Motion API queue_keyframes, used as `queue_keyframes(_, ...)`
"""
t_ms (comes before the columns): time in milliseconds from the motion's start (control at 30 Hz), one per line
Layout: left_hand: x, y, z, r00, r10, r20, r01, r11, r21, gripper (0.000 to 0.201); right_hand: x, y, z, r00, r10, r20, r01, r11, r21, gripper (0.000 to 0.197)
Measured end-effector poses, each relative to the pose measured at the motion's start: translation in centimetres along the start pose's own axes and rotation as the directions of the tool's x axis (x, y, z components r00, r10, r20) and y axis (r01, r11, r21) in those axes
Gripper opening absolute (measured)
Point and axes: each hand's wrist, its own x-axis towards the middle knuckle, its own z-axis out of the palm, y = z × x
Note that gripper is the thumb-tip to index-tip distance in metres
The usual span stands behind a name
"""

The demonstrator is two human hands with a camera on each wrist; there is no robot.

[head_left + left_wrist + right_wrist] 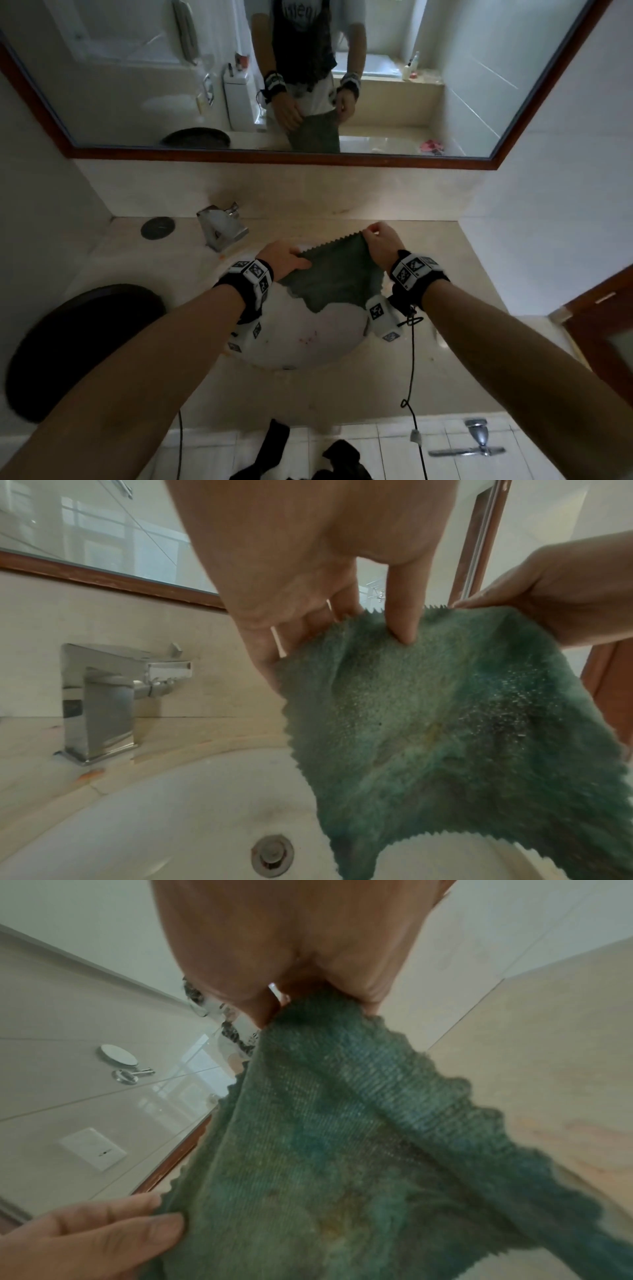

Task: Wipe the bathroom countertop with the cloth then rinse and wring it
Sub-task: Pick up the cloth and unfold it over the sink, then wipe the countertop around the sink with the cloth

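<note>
A green cloth [334,274] with zigzag edges hangs spread out above the white sink basin [308,342]. My left hand [286,258] pinches its left top corner, thumb in front and fingers behind. My right hand [380,240] pinches the right top corner, held a little higher and farther back. In the left wrist view the cloth [445,737] shows a yellowish stain near its middle and hangs over the drain [272,856]. In the right wrist view the cloth [342,1150] falls from my right hand's pinch, and my left hand [103,1240] holds the other corner.
A chrome faucet [222,226] stands behind the sink at the left on the beige countertop [462,325]. A dark round object [82,346] lies at the counter's left end. A mirror [308,75] with a wooden frame fills the wall above. A cable hangs from my right wrist.
</note>
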Motion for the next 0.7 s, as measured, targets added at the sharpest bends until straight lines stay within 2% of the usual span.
queue_keyframes(100,0.2,0.8,1.0,0.998,0.061,0.008,-0.061,0.998,-0.015,0.047,-1.0,1.4,-1.5,0.997,0.042,-0.064,-0.043,0.999,-0.016,0.028)
queue_keyframes(233,-0.1,2.9,2.7,0.981,0.195,0.017,-0.193,0.977,-0.094,0.029,-2.7,3.1,-3.6,0.98,0.128,-0.15,-0.128,0.992,0.007,0.03)
queue_keyframes(333,0.0,4.2,4.0,0.965,0.26,0.028,-0.256,0.96,-0.112,0.023,-3.8,4.2,-5.1,0.961,0.171,-0.218,-0.169,0.985,0.03,0.029)
queue_keyframes(500,0.0,6.1,6.1,0.947,0.319,0.038,-0.308,0.934,-0.182,0.021,-5.1,5.5,-7.2,0.921,0.234,-0.311,-0.23,0.972,0.048,0.028)
queue_keyframes(700,1.4,7.4,8.6,0.938,0.339,0.075,-0.328,0.936,-0.132,0.021,-4.4,7.8,-8.5,0.902,0.26,-0.345,-0.273,0.962,0.01,0.028)
